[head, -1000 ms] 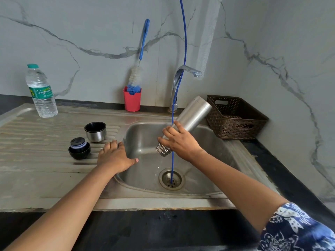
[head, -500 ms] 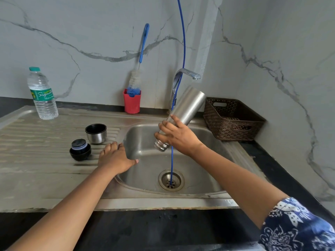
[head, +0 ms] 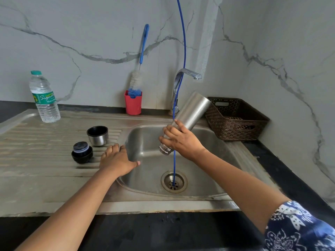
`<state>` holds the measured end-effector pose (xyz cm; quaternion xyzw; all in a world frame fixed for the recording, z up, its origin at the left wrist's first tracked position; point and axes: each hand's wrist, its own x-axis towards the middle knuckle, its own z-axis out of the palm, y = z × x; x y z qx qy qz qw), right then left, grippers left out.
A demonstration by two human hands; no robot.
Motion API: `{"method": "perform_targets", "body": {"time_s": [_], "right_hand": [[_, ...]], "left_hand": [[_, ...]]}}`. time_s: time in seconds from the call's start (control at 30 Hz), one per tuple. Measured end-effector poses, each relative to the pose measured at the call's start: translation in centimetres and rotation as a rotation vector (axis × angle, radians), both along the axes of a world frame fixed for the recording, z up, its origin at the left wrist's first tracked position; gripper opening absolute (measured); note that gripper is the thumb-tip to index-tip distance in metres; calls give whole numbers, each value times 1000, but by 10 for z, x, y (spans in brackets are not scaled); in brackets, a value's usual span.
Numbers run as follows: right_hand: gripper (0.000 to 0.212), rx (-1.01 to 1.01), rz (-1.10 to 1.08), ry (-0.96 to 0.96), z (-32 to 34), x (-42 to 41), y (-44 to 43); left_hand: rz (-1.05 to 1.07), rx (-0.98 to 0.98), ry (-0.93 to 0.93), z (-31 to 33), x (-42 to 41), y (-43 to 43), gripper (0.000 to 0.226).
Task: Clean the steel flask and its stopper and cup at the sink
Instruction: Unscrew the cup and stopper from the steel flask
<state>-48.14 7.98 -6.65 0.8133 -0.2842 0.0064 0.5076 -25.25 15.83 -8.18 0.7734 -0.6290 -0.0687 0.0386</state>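
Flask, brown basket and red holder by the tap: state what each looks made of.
The flask looks like brushed stainless steel: grey, with a matte sheen and soft streaked highlights. The brown basket appears to be moulded plastic imitating weave, given its regular perforated pattern and cut-out handle, though real wicker cannot be ruled out. The red holder seems plastic: uniform opaque colour, smooth dull surface.

The water bottle (head: 44, 98) carries a green label reading "Sign…"; the rest is illegible.
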Motion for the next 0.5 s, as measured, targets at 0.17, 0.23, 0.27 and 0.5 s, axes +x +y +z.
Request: {"method": "perform_targets", "body": {"time_s": [0.17, 0.23, 0.27, 0.5], "right_hand": [[68, 125, -58, -287, 2, 3, 5], [70, 204, -62, -483, 9, 2, 5], [73, 257, -72, -584, 15, 0, 5], [84, 883, -63, -1366, 50, -28, 4]], "left_hand": [[3, 10, 11, 0, 1, -3, 90], [4, 14, 20, -1, 2, -4, 89], [4, 14, 25, -2, 3, -5, 87], [0, 15, 62, -1, 6, -9, 80]]}}
